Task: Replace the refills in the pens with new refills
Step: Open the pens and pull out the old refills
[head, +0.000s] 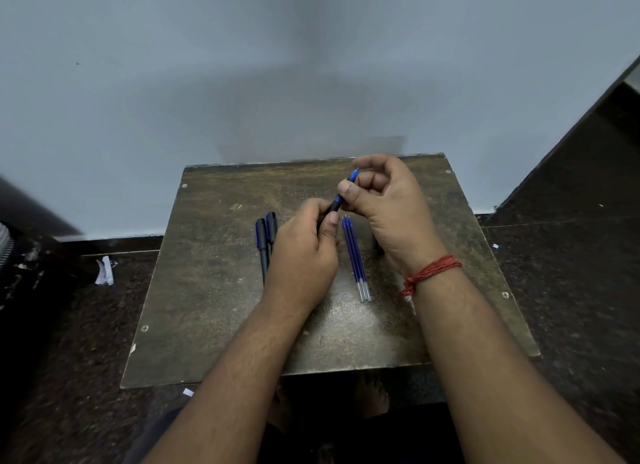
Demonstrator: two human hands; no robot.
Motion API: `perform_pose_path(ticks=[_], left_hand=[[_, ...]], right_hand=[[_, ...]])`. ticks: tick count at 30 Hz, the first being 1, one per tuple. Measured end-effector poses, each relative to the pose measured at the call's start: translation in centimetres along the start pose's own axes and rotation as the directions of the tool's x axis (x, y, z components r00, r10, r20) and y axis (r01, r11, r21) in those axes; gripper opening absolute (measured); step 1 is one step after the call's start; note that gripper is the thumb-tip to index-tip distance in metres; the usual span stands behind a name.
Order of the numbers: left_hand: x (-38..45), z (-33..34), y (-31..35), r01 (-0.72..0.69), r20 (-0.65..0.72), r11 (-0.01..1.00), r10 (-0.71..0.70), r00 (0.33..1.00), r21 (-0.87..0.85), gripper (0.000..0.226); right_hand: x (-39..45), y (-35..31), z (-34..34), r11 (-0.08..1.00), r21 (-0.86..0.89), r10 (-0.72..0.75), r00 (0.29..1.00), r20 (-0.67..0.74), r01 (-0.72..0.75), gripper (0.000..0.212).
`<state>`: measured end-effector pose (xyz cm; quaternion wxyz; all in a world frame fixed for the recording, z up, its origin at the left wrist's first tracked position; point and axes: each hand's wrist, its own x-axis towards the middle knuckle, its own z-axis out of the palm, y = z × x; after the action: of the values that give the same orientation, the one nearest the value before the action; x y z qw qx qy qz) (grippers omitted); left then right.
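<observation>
Head view, read left to right. At about 9 o'clock from my hands, two capped pens lie side by side on the table, pointing toward 12 o'clock; they appear unopened, though my left hand covers their lower ends. That hand is closed around the dark barrel of a third pen, held above the table centre and slanting toward 1 o'clock. My right hand, with a red thread on its wrist, pinches the pen's blue tip end between thumb and fingers. I judge that I am unscrewing or tightening this section; which of the two cannot be told. Just below the held pen, between my two hands, a small bundle of blue refills lies flat, running from 12 to 6 o'clock; it looks like three, but the count is uncertain. The task seems early: one pen in hand, two waiting, no spent refill visible. A dark object under my right palm is mostly hidden, and whether the held pen contains a refill cannot be seen.
</observation>
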<state>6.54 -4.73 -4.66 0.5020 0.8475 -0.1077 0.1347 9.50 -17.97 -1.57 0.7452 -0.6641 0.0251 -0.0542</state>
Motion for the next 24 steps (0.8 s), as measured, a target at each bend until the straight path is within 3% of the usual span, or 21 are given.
perform_pose_path(ticks=[9, 14, 17, 24], left_hand=[[0.0, -0.1, 0.2, 0.002, -0.002, 1.0, -0.002, 1.0, 0.026, 0.009], [0.0, 0.0, 0.1, -0.001, -0.002, 0.999, 0.002, 1.0, 0.034, 0.009], [0.0, 0.0, 0.0, 0.0, -0.009, 0.999, 0.0, 1.0, 0.039, 0.01], [-0.1, 0.1, 0.1, -0.034, -0.015, 0.997, 0.035, 0.999, 0.075, 0.014]], right_hand=[[-0.2, -0.6, -0.1, 0.971, 0.235, 0.017, 0.998, 0.069, -0.032, 0.034], [-0.3, -0.7, -0.1, 0.981, 0.192, 0.015, 0.998, 0.061, -0.027, 0.033], [-0.2, -0.7, -0.1, 0.985, 0.172, -0.005, 1.0, 0.006, 0.004, 0.027], [0.9, -1.0, -1.4, 0.948, 0.234, -0.14, 0.945, -0.294, 0.213, 0.022]])
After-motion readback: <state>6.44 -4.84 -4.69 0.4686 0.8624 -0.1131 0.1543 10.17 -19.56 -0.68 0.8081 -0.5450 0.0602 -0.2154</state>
